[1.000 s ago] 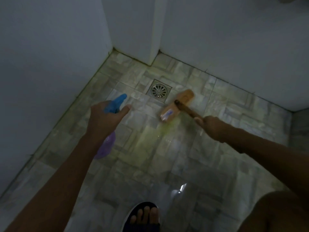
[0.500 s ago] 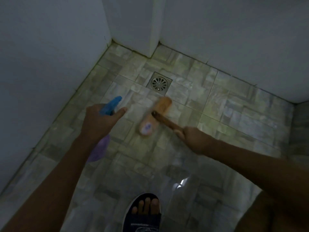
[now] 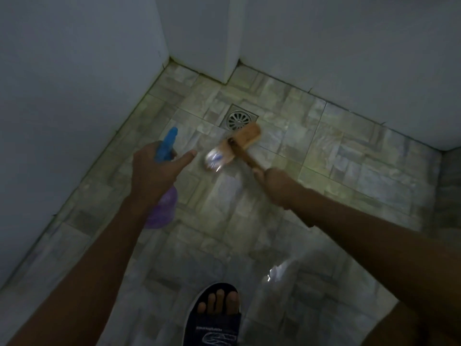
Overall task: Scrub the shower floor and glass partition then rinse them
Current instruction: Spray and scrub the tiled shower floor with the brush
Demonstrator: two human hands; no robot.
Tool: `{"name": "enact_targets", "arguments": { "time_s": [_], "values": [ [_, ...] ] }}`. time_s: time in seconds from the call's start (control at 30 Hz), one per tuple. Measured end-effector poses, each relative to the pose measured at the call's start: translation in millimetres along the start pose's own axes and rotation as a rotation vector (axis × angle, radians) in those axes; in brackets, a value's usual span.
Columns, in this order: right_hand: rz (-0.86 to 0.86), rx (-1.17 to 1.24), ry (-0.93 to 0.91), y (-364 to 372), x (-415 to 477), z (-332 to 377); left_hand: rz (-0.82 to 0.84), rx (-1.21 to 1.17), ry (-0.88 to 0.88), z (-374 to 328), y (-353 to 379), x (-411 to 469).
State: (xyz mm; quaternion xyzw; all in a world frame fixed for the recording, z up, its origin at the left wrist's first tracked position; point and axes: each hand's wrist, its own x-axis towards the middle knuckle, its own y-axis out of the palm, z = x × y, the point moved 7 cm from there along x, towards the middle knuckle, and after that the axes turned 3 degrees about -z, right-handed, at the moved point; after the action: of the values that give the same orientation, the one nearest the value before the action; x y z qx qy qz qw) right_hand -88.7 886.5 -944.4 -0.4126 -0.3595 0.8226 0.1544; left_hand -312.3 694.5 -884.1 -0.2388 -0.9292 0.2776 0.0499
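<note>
Right hand (image 3: 273, 182) clenched round the brown wooden handle of the tan long-handled scrub brush (image 3: 245, 137), head now pushed back up against the square metal floor drain (image 3: 239, 119) after sweeping nearer the foot half a second ago. Back-and-forth stroke, then: scrubbing well under way on the wet, mottled stone-tile shower floor (image 3: 349, 156). Left hand (image 3: 154, 171) wrapped on the purple spray bottle with blue trigger head (image 3: 164, 191), forefinger stretched out, held just above the tiles. Dark blue slipper (image 3: 214, 320) planted near. Glass partition nowhere in view; rinsing not yet begun.
</note>
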Motion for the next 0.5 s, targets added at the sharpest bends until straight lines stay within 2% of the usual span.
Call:
{"name": "enact_targets", "arguments": {
  "time_s": [0.07,0.13,0.2,0.33,0.4,0.5],
  "values": [
    [0.097,-0.079,-0.093,21,-23,4,-0.015,0.008,-0.010,0,0,3],
    [0.078,-0.092,-0.089,10,-27,-7,-0.028,0.007,-0.003,0,-1,4],
    [0.012,-0.049,-0.006,-17,-10,-24,-0.028,0.001,0.037,-1,-2,5],
    [-0.254,0.227,0.259,-77,53,-46,-0.064,-0.047,0.011,3,-11,11],
    [-0.325,0.294,0.279,-90,86,-31,-0.073,-0.050,0.014,3,-15,13],
    [-0.247,0.374,0.205,-72,120,24,-0.078,-0.001,0.027,5,-20,16]
  ]
}}
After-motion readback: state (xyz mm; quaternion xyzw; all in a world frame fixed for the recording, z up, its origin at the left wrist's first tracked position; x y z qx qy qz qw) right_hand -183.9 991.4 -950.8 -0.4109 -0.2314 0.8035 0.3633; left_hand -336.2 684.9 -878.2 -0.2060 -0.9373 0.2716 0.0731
